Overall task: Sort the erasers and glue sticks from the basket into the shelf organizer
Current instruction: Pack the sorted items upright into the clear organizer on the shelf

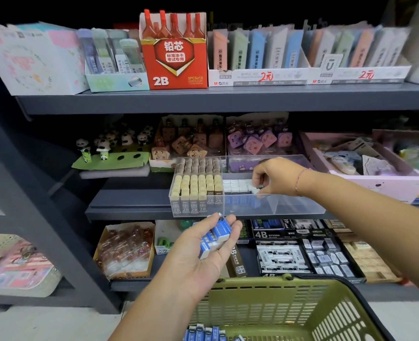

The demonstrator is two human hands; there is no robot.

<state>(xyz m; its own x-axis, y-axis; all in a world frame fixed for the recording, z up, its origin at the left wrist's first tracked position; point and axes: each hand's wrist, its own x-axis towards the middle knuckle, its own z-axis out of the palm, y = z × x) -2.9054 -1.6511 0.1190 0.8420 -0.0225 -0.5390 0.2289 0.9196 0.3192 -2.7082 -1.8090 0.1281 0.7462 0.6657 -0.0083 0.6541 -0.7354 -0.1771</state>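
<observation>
Blue-sleeved erasers [204, 333] are lying in the green basket [326, 286]. Above, the left hand [198, 252] is cradling an eraser stack [214, 236], fingers curled round it. Farther off, the right hand [274, 177] is pinching a white eraser [255, 190] inside the clear organizer [289, 207], beside its beige 2B blocks [196, 188].

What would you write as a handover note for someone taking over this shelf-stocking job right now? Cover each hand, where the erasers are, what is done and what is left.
Left hand: palm up below the organizer, holding a stack of blue-and-white erasers.
Right hand: inside the clear organizer, fingers pinching one eraser at the end of a row.
Done: a row of erasers stands in the second compartment from the left.
Left: the stack in hand, plus more erasers in the green basket. No glue sticks can be made out.
</observation>
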